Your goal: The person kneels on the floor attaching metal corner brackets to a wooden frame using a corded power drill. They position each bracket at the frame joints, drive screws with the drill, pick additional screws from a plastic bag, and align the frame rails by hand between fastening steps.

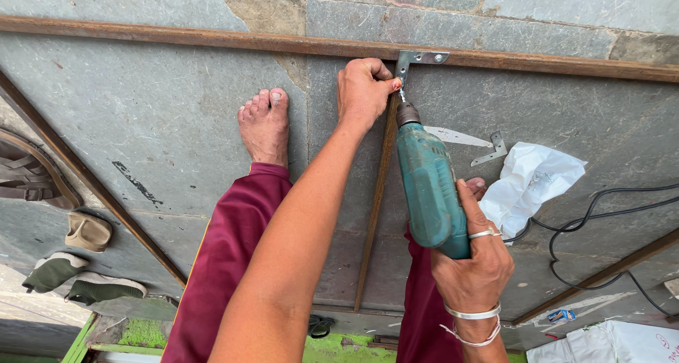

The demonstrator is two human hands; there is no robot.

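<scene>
My left hand [364, 90] pinches the screw at the corner bracket [419, 60]; my right hand [472, 260] grips the drill [428, 186] closed; I should keep the bit square and press steadily.

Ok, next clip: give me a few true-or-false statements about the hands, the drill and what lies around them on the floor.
1. The right hand grips a green power drill. True.
2. The left hand rests flat on the white crumpled bag. False: it is closed at the bar joint beside the metal corner bracket, apart from the bag.
3. The drill tip points at the corner bracket where two rusty bars meet. True.
4. Both feet wear shoes. False: the visible foot is bare; shoes lie off to the left.
5. A black cable runs across the stone floor on the right. True.
</scene>
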